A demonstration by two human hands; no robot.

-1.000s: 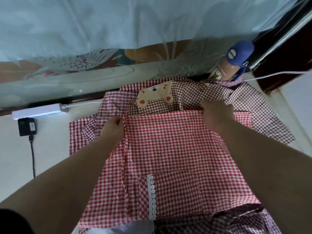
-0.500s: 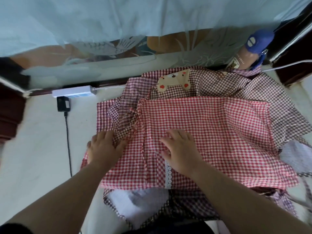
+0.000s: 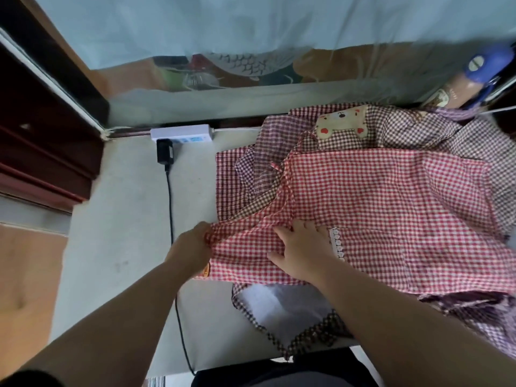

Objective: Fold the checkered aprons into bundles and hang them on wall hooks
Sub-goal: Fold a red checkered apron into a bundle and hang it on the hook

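Observation:
A red-and-white checkered apron (image 3: pixel 385 202) lies spread on top of a pile on the white table (image 3: pixel 125 219). It has a pocket trimmed with white lace (image 3: pixel 336 243). Under it lies a brown checkered apron (image 3: pixel 405 129) with a bear patch (image 3: pixel 340 125), and a darker checkered one (image 3: pixel 315 337) sticks out at the near edge. My left hand (image 3: pixel 192 244) pinches the red apron's left edge. My right hand (image 3: pixel 301 250) rests flat with spread fingers on the red apron beside the pocket.
A white power strip (image 3: pixel 181 134) with a black plug (image 3: pixel 164 152) and cable (image 3: pixel 173 219) sits at the table's back left. A bottle with a blue cap (image 3: pixel 480 71) stands at the back right. Dark wooden furniture (image 3: pixel 47 129) stands at the left.
My left hand slid off the cloth top to its left edge and took hold of it. My right hand moved a little left on the red apron. The camera view shifted left.

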